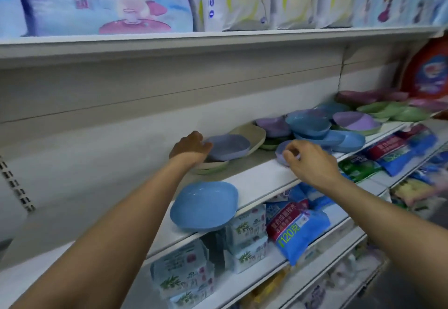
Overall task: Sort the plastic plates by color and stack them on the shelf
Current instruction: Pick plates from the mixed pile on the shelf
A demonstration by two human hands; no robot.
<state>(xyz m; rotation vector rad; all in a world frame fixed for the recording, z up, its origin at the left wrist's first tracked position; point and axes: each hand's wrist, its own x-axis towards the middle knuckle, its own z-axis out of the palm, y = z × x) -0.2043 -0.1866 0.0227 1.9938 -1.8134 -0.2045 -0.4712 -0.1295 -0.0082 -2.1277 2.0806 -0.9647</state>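
Observation:
Plastic plates lie along a white shelf. My left hand holds the near rim of a purple plate, which rests tilted on a beige and green stack. A cream plate leans behind it. My right hand pinches the rim of a small purple plate at the shelf's front. A blue plate sits alone near the front edge, partly overhanging it. Further right are mixed blue plates, purple plates, green plates and pink plates.
The shelf above carries large soft packs. Lower shelves hold blue and white packets. A red tub stands at the far right. The shelf's left stretch is bare.

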